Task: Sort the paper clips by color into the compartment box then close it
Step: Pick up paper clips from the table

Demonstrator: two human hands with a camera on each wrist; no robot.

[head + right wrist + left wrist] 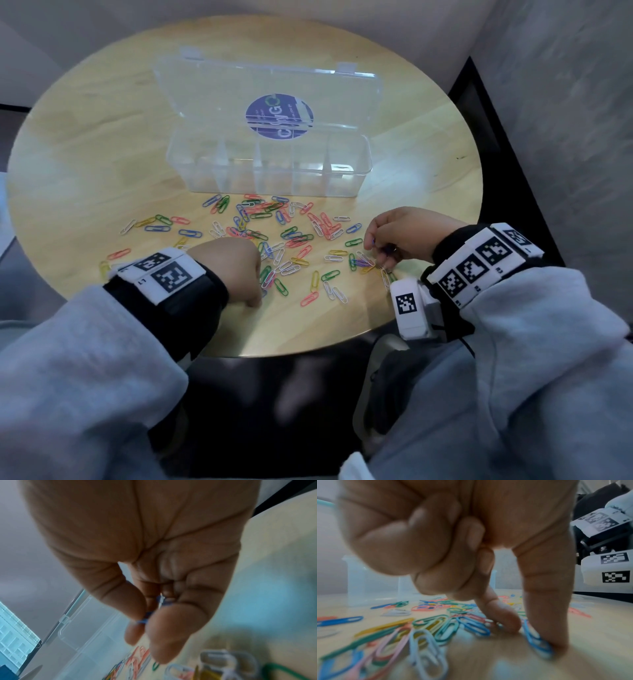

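Several paper clips (274, 240) in blue, green, red, yellow, white and pink lie scattered on the round wooden table (85, 137). Behind them stands the clear compartment box (349, 186) with its lid (205, 89) up; its compartments look empty. My left hand (255, 301) is down on the table near the front edge. Its thumb (546, 601) presses on a blue paper clip (534, 639), the forefinger tip (508, 620) sits at the clip's far end, and the other fingers are curled. My right hand (375, 246), raised slightly over the clips at right, pinches blue paper clips (147, 616) between thumb and fingers.
A purple round sticker (279, 116) is on the lid. The table's front edge (291, 349) runs just below my wrists. A dark floor strip and grey wall lie to the right (513, 171). Bare wood lies left and right of the box.
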